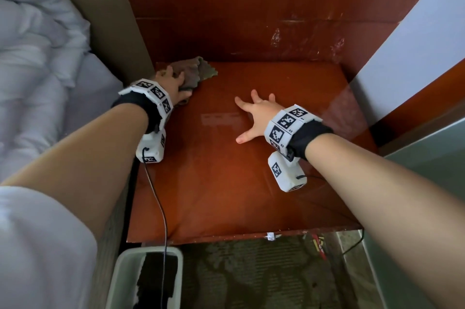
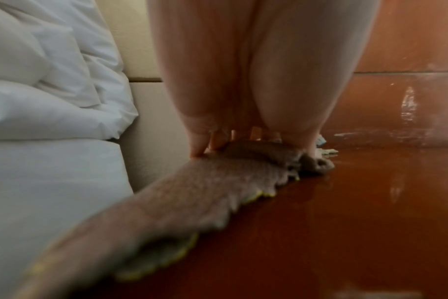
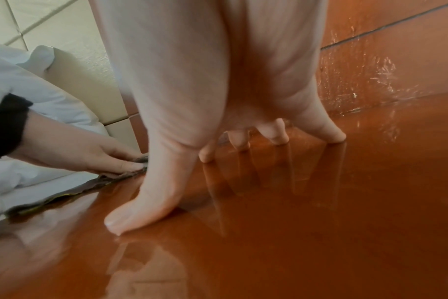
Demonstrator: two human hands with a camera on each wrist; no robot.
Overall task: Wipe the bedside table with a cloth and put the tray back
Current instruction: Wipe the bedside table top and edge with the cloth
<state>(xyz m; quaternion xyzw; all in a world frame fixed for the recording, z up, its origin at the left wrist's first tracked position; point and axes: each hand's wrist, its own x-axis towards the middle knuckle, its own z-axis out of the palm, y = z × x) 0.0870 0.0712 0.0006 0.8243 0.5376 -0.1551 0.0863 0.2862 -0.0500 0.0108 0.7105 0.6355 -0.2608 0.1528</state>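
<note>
Closest to you there's a bin (image 1: 148,281) on the floor below the table's front edge. On the glossy bedside table (image 1: 226,182), your right hand (image 1: 254,117) sits mid-top with fingers spread flat, holding nothing. Further back at the left corner, your left hand (image 1: 173,84) presses flat on the brown cloth (image 1: 193,73), right by the bed (image 1: 37,69).

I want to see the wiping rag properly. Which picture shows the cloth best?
The head view: the whole cloth shows under the left hand at the table's back corner. The left wrist view shows it close but blurred; the right wrist view shows only an edge.
</note>
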